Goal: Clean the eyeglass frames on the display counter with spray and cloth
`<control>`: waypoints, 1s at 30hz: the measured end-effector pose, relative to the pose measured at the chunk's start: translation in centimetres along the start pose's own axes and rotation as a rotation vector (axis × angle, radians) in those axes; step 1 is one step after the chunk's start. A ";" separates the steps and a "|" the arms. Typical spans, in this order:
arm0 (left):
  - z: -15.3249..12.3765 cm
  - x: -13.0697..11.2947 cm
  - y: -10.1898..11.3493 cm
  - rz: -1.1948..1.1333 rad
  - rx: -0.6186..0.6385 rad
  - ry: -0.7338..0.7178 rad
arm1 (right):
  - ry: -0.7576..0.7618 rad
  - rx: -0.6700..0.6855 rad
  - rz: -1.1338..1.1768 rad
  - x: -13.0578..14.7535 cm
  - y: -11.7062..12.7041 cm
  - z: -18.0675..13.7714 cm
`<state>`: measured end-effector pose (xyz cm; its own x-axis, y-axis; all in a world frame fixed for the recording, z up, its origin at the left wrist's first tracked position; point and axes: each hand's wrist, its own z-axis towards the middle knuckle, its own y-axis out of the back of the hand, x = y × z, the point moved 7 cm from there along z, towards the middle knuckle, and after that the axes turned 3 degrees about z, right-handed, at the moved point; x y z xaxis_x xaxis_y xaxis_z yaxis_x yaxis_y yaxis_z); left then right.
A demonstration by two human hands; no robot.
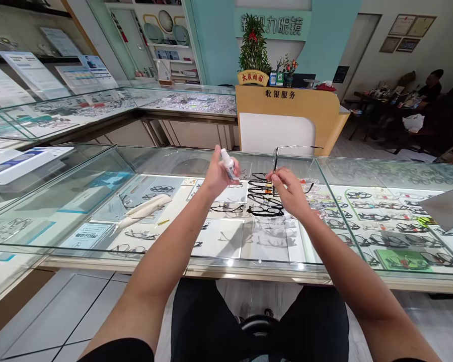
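Note:
My left hand point(216, 177) is closed around a small white spray bottle point(227, 164), its nozzle end up and tilted toward my right hand. My right hand point(289, 188) pinches a pair of thin-framed glasses point(283, 153) by the frame, held upright above the glass counter point(154, 241) with one temple sticking out to the right. Both hands hover over several dark glasses frames point(262, 198) lying in a row on the countertop between them.
The display case holds many more frames and cards under the glass. A grey cloth point(447, 208) lies at the right. Another glass counter point(60, 113) runs along the left. A cashier desk point(287, 118) with a plant stands behind. A person sits at the far right.

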<state>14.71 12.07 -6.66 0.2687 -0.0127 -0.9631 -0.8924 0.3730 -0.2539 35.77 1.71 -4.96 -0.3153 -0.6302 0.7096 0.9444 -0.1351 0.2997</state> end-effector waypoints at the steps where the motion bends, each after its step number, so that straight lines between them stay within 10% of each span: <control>1: -0.7 0.0 -1.5 -0.051 0.063 0.026 | 0.002 0.007 0.014 0.2 -0.1 0.0; 7: -2.8 0.6 -5.3 -0.149 0.206 0.092 | -0.055 0.027 0.125 0.4 -0.4 0.1; 17: -3.6 -0.2 -4.2 0.486 -0.201 -0.418 | -0.328 0.240 0.554 -0.3 -3.1 -0.8; 30: -4.4 -0.4 -4.5 0.621 -0.214 -0.488 | -0.382 0.233 0.700 0.0 -3.5 -1.0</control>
<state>17.02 6.30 -5.47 -0.2143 0.5616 -0.7992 -0.9670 -0.0068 0.2546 32.58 1.39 -6.69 0.2891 -0.2012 0.9359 0.9036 0.3803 -0.1973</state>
